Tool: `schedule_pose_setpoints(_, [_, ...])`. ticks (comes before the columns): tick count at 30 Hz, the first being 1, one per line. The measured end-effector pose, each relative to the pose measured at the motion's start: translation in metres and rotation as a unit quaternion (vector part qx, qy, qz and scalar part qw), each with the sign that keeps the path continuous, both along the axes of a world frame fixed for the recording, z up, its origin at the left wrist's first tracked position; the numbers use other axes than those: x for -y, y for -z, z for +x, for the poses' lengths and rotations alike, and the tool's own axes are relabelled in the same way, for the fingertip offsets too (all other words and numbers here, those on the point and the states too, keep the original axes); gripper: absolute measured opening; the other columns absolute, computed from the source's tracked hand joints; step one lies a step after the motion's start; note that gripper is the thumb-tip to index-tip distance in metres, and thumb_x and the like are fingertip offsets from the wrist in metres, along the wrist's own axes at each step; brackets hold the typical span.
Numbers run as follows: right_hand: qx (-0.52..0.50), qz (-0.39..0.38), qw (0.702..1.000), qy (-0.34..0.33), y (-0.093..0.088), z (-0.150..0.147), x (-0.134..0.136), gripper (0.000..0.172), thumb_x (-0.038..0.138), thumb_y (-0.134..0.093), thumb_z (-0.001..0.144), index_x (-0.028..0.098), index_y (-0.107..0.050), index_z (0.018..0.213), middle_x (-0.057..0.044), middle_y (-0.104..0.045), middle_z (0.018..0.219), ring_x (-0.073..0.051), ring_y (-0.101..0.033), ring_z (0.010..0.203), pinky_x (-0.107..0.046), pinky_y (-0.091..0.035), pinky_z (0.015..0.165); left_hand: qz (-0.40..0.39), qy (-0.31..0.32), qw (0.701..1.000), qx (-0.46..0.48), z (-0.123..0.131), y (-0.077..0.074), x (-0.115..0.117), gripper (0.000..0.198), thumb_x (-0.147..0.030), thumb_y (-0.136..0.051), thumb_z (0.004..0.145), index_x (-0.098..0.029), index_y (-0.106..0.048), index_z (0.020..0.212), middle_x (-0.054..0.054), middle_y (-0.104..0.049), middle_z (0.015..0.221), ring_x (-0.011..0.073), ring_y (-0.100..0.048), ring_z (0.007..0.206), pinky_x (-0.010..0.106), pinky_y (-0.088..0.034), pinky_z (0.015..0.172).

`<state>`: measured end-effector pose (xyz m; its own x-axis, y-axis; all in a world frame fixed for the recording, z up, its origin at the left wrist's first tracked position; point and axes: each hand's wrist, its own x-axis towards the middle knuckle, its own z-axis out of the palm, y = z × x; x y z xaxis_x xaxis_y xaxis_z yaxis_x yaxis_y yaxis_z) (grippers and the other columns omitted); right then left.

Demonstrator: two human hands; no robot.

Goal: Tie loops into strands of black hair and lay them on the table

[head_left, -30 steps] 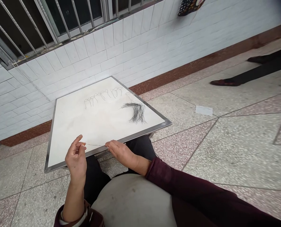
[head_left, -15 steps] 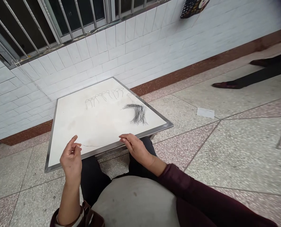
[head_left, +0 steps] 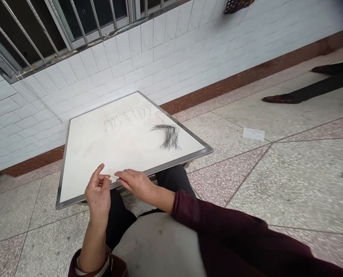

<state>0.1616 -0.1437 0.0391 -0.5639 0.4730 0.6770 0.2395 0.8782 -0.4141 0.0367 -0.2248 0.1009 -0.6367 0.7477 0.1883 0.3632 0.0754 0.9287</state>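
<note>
Over the near edge of the white table [head_left: 102,146], my left hand [head_left: 99,188] pinches one end of a thin dark strand [head_left: 112,176], thumb against a finger and another finger raised. My right hand [head_left: 138,184] is closed on the same strand, its fingertips close beside those of my left hand. A bundle of dark strands [head_left: 170,135] lies bent on the right part of the tabletop. Along the far side several looped strands [head_left: 127,114] form a row, and a single faint loop [head_left: 159,114] lies near the bundle.
Behind the table stands a white tiled wall [head_left: 102,84] with a barred window [head_left: 73,23]. A person's legs and dark shoes [head_left: 281,99] show at the right. A white paper [head_left: 253,134] lies on the floor. My knees are under the table's near edge.
My right hand has moved left along the strand, from far apart to close beside my left hand. My left hand has shifted slightly right. The visible stretch of strand between them is much shorter.
</note>
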Motion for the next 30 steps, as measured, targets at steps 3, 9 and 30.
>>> schedule_pose_setpoints(3, [-0.007,-0.007,1.000,0.002,0.002,0.000,-0.002,0.019,0.022,-0.051,0.095,0.019,-0.056,0.113,-0.005,-0.066,0.086,-0.016,-0.063,0.078,-0.026,-0.051,0.068,0.002,0.011,1.000,0.019,0.002,0.001,-0.003,0.049,-0.033,-0.063,0.077,-0.018,-0.061,0.124,0.001,-0.064,0.074,0.0174,-0.067,0.079,0.032,-0.056,0.078])
schedule_pose_setpoints(9, [-0.015,-0.060,0.998,-0.029,0.004,-0.001,-0.002,0.023,0.017,-0.043,0.096,0.017,-0.060,0.112,-0.004,-0.067,0.086,-0.014,-0.063,0.074,-0.024,-0.051,0.067,0.006,0.019,0.999,0.036,0.007,0.001,-0.005,0.047,-0.031,-0.062,0.078,-0.018,-0.062,0.123,0.001,-0.064,0.077,0.0177,-0.066,0.084,0.033,-0.055,0.083])
schedule_pose_setpoints(30, [-0.032,-0.170,0.983,-0.062,0.028,0.022,0.000,0.025,0.022,-0.040,0.098,0.017,-0.060,0.112,-0.003,-0.062,0.082,-0.010,-0.059,0.063,-0.022,-0.050,0.062,-0.004,-0.002,0.999,0.033,0.003,-0.006,0.000,0.042,-0.031,-0.064,0.075,-0.020,-0.067,0.116,-0.001,-0.061,0.073,0.0133,-0.062,0.071,0.028,-0.053,0.075])
